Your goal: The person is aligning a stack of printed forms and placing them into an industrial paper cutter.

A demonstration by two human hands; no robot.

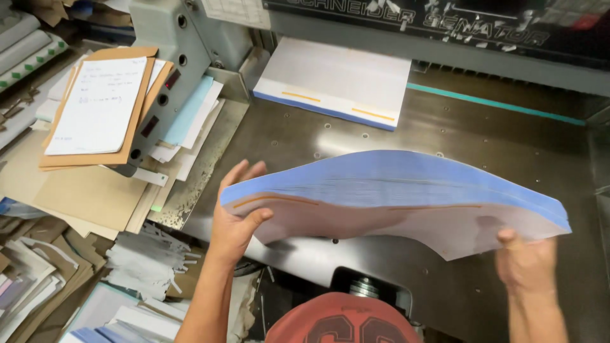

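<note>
At the far left we see rolls of paper [25, 47] lying side by side, and below them a heap of brown cardboard sheets [76, 197] spread over one another. On top of that heap rests a brown folder [130, 124] with a white handwritten sheet [98, 105] lying on it, its writing too small for us to read. Just right of the folder, pale blue and white loose sheets [190, 121] lean against the grey control column [168, 57] of the cutting machine. Lower down, white paper strips [149, 257] lie in a ragged pile, and blue-edged stacks [105, 321] sit at the bottom corner.

Our left hand [235, 219] comes next: the thumb presses on the near face of a thick bent paper stack [394, 197], the fingers spread behind its left end, so the hand is clamped on it. The stack is held in the air above the metal machine table [286, 146], arching upward in the middle, blue along its edges and white on the face turned to us, with thin orange lines near the left edge.

Behind it, further back on the table, a second flat paper stack [333, 82] lies against the machine's rear, white on top with a blue front edge and two orange marks. A teal stripe [495, 105] runs across the table to its right.

At the far right, our right hand [524, 263] grips the lower right corner of the bent stack, thumb on top of the sheets and closed onto them.
</note>
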